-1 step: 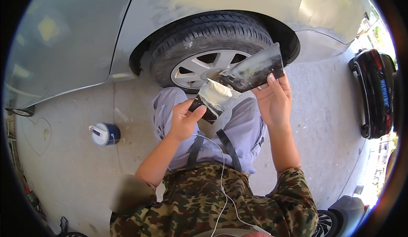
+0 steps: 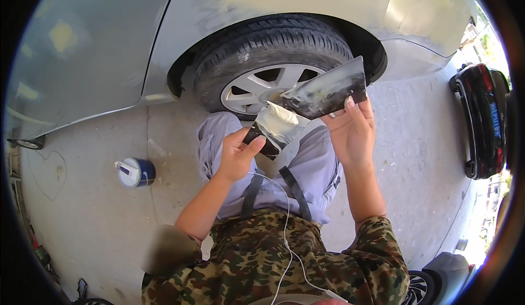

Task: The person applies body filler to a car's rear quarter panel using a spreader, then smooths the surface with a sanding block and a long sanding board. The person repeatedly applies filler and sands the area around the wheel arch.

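My left hand [image 2: 238, 154] grips a small putty spreader [image 2: 268, 149] by its dark end, thumb on top. A thick mound of cream putty [image 2: 278, 118] covers its upper part. Pinched between the thumb and fingers of my right hand [image 2: 353, 127] is a wider, dark putty spreader [image 2: 331, 89], smeared with pale putty and tilted up to the right. Its lower left edge lies close beside the small spreader's top; whether they touch I cannot tell. Both are over my knees, in front of the car wheel [image 2: 268, 86].
The car's grey body panel [image 2: 104, 48] has pale filler patches. A blue can [image 2: 145, 172] with a white lid stands on the concrete floor [image 2: 109, 217] at the left. Another dark car [image 2: 484, 122] is at the far right. A white cable [image 2: 286, 217] runs down my front.
The wider spreader in my right hand has shifted slightly to the right. My left hand and the small spreader look unchanged.
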`<state>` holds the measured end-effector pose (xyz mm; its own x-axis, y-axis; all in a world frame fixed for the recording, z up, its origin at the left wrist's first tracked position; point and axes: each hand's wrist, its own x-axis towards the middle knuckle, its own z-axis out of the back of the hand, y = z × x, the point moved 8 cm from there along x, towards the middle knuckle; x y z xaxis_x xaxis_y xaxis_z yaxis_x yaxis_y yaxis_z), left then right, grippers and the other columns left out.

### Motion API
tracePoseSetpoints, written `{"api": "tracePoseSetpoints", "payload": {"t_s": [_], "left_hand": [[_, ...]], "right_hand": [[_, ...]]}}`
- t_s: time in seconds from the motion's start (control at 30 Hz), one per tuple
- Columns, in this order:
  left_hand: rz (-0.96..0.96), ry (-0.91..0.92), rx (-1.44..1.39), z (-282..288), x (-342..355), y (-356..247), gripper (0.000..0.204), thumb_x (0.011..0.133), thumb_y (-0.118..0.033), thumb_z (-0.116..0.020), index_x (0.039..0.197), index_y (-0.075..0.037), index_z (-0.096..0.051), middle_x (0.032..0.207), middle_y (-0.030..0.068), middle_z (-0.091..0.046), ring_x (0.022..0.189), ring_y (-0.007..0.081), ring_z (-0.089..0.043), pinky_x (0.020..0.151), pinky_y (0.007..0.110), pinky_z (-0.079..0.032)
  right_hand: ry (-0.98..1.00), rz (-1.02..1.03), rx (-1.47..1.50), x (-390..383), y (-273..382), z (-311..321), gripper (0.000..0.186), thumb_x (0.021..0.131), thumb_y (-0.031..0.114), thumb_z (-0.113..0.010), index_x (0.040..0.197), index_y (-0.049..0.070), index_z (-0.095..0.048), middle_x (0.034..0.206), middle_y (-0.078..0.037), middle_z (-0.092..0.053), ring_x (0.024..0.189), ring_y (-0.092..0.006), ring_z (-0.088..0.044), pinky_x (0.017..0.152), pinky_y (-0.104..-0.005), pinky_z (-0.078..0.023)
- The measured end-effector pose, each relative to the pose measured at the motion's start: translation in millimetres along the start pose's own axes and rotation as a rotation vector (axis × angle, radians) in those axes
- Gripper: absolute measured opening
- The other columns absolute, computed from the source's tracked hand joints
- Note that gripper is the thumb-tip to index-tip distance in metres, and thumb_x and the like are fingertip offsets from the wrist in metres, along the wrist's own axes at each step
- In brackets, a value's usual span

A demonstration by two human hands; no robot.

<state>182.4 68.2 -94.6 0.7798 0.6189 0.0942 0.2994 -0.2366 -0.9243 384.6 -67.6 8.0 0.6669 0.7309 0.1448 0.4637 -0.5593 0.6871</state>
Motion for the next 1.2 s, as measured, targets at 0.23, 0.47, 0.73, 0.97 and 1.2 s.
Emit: {"api": "tracePoseSetpoints", "payload": {"t_s": [0.23, 0.47, 0.73, 0.97, 1.2], "left_hand": [[0.074, -0.022, -0.080, 17.5, -4.6, 10.3, 0.026, 0.110, -0.019, -0.073, 0.120, 0.005, -0.074, 0.100, 0.0021, -0.076, 0.085, 0.0079, -0.068, 0.075, 0.027, -0.056], [0.025, -0.069, -0.091, 41.7, -17.8, -15.8, 0.025, 0.110, -0.019, -0.073, 0.119, 0.005, -0.073, 0.100, 0.0018, -0.075, 0.087, 0.0076, -0.069, 0.074, 0.027, -0.056], [-0.264, -0.629, -0.401, 228.2, -116.3, -21.8, 0.042, 0.116, -0.032, -0.062, 0.146, -0.003, -0.062, 0.129, 0.0032, -0.071, 0.116, 0.0118, -0.070, 0.102, 0.035, -0.058], [-0.080, -1.312, 0.180, 458.1, -269.1, 5.9, 0.019, 0.106, -0.015, -0.077, 0.119, -0.002, -0.075, 0.100, 0.0007, -0.079, 0.089, 0.0062, -0.069, 0.078, 0.025, -0.052], [0.007, -1.401, 0.285, 566.5, -302.6, 27.7, 0.027, 0.103, -0.011, -0.079, 0.122, 0.006, -0.073, 0.100, 0.0103, -0.082, 0.085, 0.0102, -0.072, 0.077, 0.026, -0.055]], "right_hand": [[0.118, -0.022, -0.110, -10.8, -12.4, -33.3, 0.035, 0.111, 0.000, -0.059, 0.145, 0.000, -0.064, 0.132, -0.014, -0.076, 0.123, -0.0286, -0.074, 0.105, -0.0484, -0.061], [0.496, -0.096, -1.263, -15.3, -37.5, -32.2, 0.034, 0.103, -0.002, -0.068, 0.136, -0.002, -0.074, 0.092, -0.011, -0.073, 0.082, -0.0115, -0.060, 0.078, -0.0265, -0.050], [0.240, -0.268, -1.048, 13.4, -154.0, -24.3, 0.036, 0.111, 0.010, -0.064, 0.143, -0.004, -0.071, 0.125, -0.002, -0.072, 0.094, -0.0051, -0.059, 0.079, -0.0205, -0.046], [0.450, -0.579, -0.808, -0.5, -359.3, -122.9, 0.032, 0.108, 0.012, -0.070, 0.137, 0.001, -0.072, 0.114, -0.001, -0.075, 0.099, -0.0073, -0.067, 0.087, -0.0254, -0.054], [0.442, -0.952, -0.597, -54.8, -576.0, -179.5, 0.027, 0.107, 0.011, -0.070, 0.132, 0.002, -0.069, 0.114, -0.006, -0.074, 0.100, -0.0146, -0.071, 0.088, -0.0322, -0.061]]}}
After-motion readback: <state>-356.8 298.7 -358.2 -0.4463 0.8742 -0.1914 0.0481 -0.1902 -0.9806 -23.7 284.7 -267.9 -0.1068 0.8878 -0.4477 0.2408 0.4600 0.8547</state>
